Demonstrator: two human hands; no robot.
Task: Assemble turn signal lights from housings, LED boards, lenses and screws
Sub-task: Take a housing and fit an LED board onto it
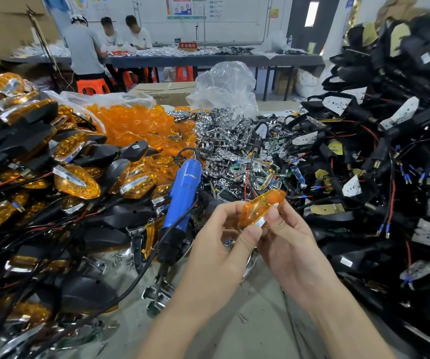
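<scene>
Amber lens (262,207) at frame centre, pinched between both hands.
Left hand (221,244) and right hand (290,242) grip its lower end, possibly a chrome insert there. Blue screwdriver (182,200) lies just left; black housings (390,151) piled right.

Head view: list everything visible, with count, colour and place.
held lens: one, orange, centre, between both hands
screwdriver: one, blue and black, left of the hands
loose lenses: many, orange, heap at back left-centre
reflectors: many, chrome, heap at back centre
assembled lights: many, black and orange, pile on left
wired housings: many, black, pile on right
plastic bag: one, clear, behind the reflectors
people: three, at far table
left hand: one, pinches the held lens's lower end
right hand: one, grips the held lens
</scene>
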